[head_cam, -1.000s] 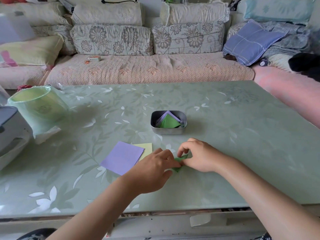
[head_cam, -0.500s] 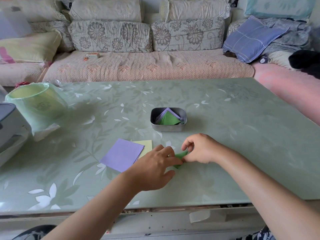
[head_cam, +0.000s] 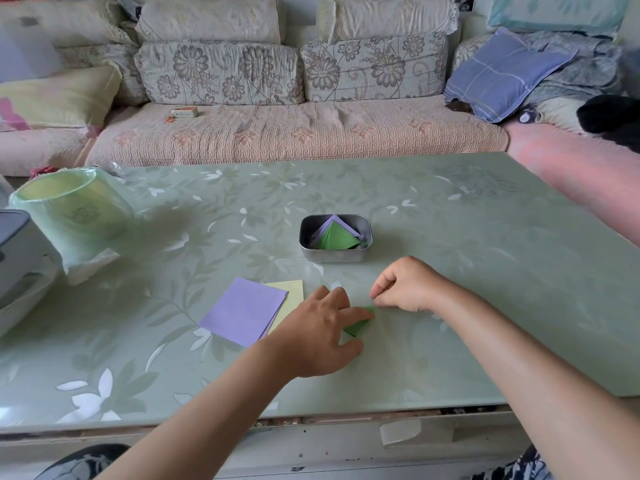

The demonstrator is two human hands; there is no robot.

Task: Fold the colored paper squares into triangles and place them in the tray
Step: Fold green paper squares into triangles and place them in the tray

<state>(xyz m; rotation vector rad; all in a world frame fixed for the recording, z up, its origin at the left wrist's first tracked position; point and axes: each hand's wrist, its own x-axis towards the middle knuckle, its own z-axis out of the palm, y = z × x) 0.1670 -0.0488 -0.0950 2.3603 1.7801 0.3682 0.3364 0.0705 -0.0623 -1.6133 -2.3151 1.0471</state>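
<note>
From the head camera we see that our right hand (head_cam: 408,289) has slid a little to the right since a moment ago. It was tight against our left hand (head_cam: 322,334), and now there is a small gap between them. More of the green paper (head_cam: 360,323) shows than before. We think we are rubbing the fold flat, so this triangle is nearly done and can soon go in the tray (head_cam: 332,257).

Our left hand lies with its fingers stretched out, pressing the green paper down on the table (head_cam: 485,271). Our right hand is curled, and its finger and thumb seem to pinch the far tip of the paper.

The green paper is thin and flat, with a sharp point. The tray is a small grey metal box with round corners, a bit behind our hands. A green triangle (head_cam: 337,239) and purple triangles (head_cam: 341,223) lie in it. Beside our left hand wait a purple square (head_cam: 242,310) and a yellow square (head_cam: 291,289), smooth and not yet folded. The table is shiny, with pale leaves on it.
</note>
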